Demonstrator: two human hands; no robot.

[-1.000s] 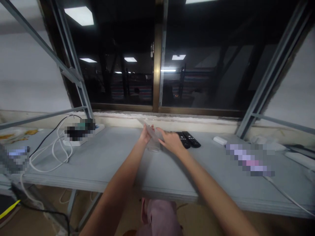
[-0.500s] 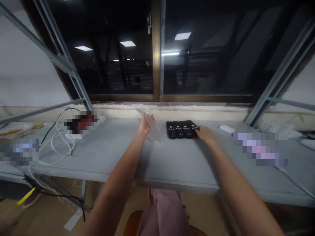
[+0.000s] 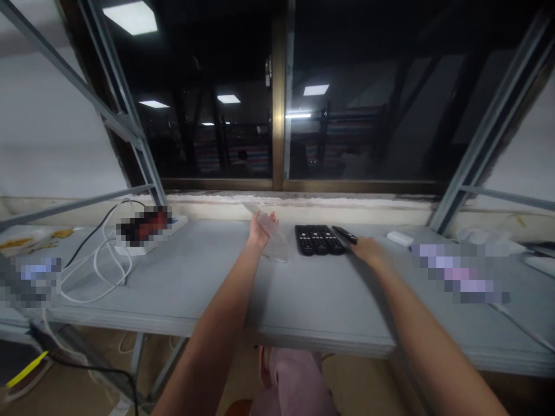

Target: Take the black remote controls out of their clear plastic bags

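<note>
My left hand is closed on a clear plastic bag, which hangs down over the grey table. To its right, several black remote controls lie side by side in a row, buttons up. My right hand grips one more black remote control at the right end of the row. That remote is tilted on its edge and raised off the table. The fingertips of my right hand are partly hidden behind the remote.
A white power strip with white cables sits at the left. To the right are a small white box, a blurred-out item and crumpled clear plastic. Metal frame posts rise on both sides before a dark window.
My right hand has lifted the end remote away from the row and turned it on edge. The left hand keeps the bag. The camera view has tilted up slightly.
</note>
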